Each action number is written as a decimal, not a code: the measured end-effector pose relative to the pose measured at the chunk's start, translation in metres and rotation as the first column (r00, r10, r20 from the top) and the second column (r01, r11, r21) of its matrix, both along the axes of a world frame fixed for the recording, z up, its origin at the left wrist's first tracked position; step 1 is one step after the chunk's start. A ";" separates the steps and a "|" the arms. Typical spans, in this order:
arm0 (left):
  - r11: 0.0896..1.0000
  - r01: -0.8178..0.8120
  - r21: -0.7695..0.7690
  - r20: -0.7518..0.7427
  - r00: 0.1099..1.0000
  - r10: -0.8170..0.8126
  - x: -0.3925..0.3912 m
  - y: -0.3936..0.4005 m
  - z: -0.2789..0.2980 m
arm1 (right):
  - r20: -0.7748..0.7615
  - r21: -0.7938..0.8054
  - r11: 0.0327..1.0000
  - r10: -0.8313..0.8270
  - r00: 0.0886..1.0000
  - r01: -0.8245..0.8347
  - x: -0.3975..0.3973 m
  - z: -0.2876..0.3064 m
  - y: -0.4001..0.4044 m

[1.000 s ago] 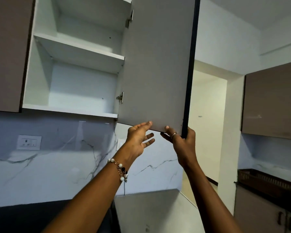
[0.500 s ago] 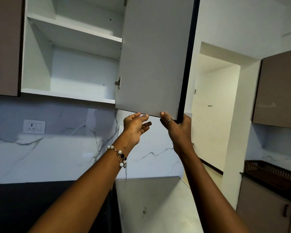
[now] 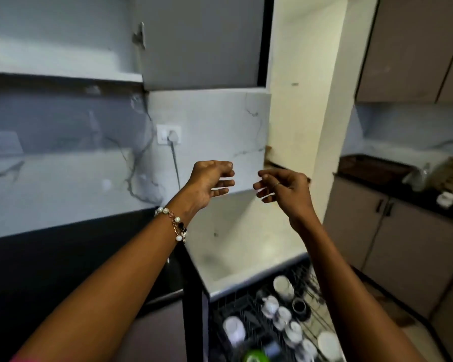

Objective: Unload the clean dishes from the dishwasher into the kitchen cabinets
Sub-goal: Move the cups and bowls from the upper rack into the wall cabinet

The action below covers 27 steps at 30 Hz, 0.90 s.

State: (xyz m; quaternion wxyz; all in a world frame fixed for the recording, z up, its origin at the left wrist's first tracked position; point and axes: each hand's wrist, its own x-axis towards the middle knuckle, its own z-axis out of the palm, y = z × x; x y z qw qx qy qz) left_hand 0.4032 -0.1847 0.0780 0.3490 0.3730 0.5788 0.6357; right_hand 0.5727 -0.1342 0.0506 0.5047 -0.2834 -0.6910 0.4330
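From the head camera, both hands are hanging in mid-air in front of the marble wall, empty and touching nothing. The left hand [image 3: 211,182] is showing its fingers loosely curled and spread apart, a bead bracelet [image 3: 173,223] sitting at its wrist; the right hand [image 3: 283,188] is facing it, fingers likewise slack and parted, a ring on one finger. They are sitting close together, palms turned inward, which is probably a relaxed posture between grips rather than a hold on anything.

Above them the cabinet door [image 3: 202,40] is standing swung open, with the white shelf [image 3: 63,71] behind it looking bare, though blur is hiding much of it. That opening is likely there to give the dishes somewhere to go.

Low in the frame the dishwasher rack [image 3: 249,317] is standing pulled out below the pale countertop [image 3: 243,246], holding white cups [image 3: 281,316] and a plate [image 3: 328,342], packed close together. The camera is tilting toward them, so the next reach is probably heading down into the rack; none of the load seems to be shelved yet.
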 end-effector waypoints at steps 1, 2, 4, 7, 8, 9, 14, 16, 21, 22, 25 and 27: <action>0.999 0.022 -0.036 -0.001 1.000 -0.022 0.006 0.000 -0.016 | 0.022 -0.036 0.999 -0.032 0.999 0.032 0.011 -0.019 -0.002; 0.996 0.047 -0.070 -0.003 0.999 -0.048 0.012 0.001 -0.032 | 0.051 -0.068 0.995 -0.064 0.997 0.067 0.022 -0.039 -0.003; 0.984 0.110 -0.137 -0.012 0.994 -0.113 0.028 0.005 -0.065 | 0.111 -0.125 0.981 -0.136 0.984 0.150 0.049 -0.077 -0.007; 0.955 0.191 -0.226 -0.012 0.980 -0.199 0.056 0.018 -0.114 | 0.203 -0.192 0.940 -0.243 0.949 0.282 0.088 -0.127 -0.007; 0.942 0.210 -0.262 -0.024 0.974 -0.224 0.065 0.024 -0.131 | 0.227 -0.206 0.923 -0.279 0.933 0.326 0.100 -0.143 -0.005; 0.927 0.226 -0.299 -0.041 0.968 -0.249 0.073 0.032 -0.151 | 0.248 -0.224 0.904 -0.309 0.918 0.364 0.111 -0.158 -0.002; 0.858 0.231 -0.459 -0.198 0.915 -0.353 0.110 0.080 -0.243 | 0.347 -0.321 0.821 -0.363 0.865 0.473 0.151 -0.231 0.026; 0.835 0.217 -0.505 -0.256 0.886 -0.385 0.120 0.102 -0.278 | 0.407 -0.343 0.787 -0.368 0.836 0.513 0.161 -0.261 0.045; 0.760 0.152 -0.632 -0.372 0.801 -0.469 0.129 0.175 -0.365 | 0.574 -0.393 0.728 -0.284 0.768 0.562 0.176 -0.346 0.110; 0.757 0.130 -0.640 -0.394 0.790 -0.469 0.130 0.190 -0.382 | 0.600 -0.393 0.718 -0.272 0.752 0.574 0.178 -0.363 0.123; 0.721 0.123 -0.682 -0.386 0.777 -0.498 0.129 0.232 -0.425 | 0.721 -0.315 0.698 -0.265 0.641 0.643 0.184 -0.405 0.155; 0.690 0.120 -0.713 -0.374 0.768 -0.520 0.128 0.260 -0.465 | 0.779 -0.276 0.721 -0.219 0.587 0.636 0.186 -0.441 0.177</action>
